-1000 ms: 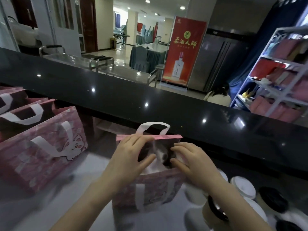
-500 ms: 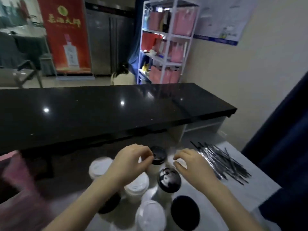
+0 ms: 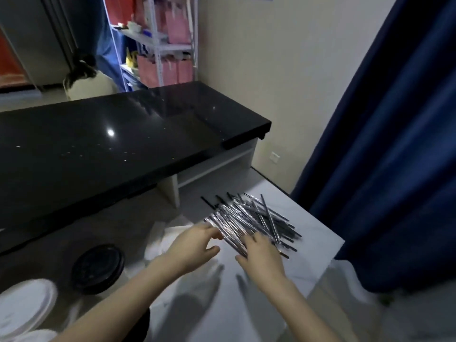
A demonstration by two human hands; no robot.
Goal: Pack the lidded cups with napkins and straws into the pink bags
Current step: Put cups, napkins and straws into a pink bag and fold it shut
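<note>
While we lean over the white table (image 3: 318, 245), both our hands are at the straws (image 3: 249, 218), a loose heap of black ones in clear wrappers lying near the table's far right corner. Our left hand (image 3: 195, 245) reaches in from the left with its fingers stretched out and close together. The tips touch the heap's near left end, and the thumb is held apart below them. Our right hand (image 3: 261, 257) lies on the near edge of the heap, palm down, fingers slightly curved and a little spread, thumb out to the side. The fingertips are lost among the wrappers, so we cannot tell whether they pinch a straw.

Just left of the left hand lie the napkins (image 3: 158, 240), white and blurred. Further left stand two cups: one with a black lid (image 3: 98, 265) and, at the frame's edge, one with a white lid (image 3: 24, 309). Beyond the table runs a black counter (image 3: 111, 144), and behind it a person (image 3: 86, 82) sits. A shelf (image 3: 158, 45) against the wall holds pink bags (image 3: 177, 28). A blue curtain (image 3: 394, 144) hangs on the right.
</note>
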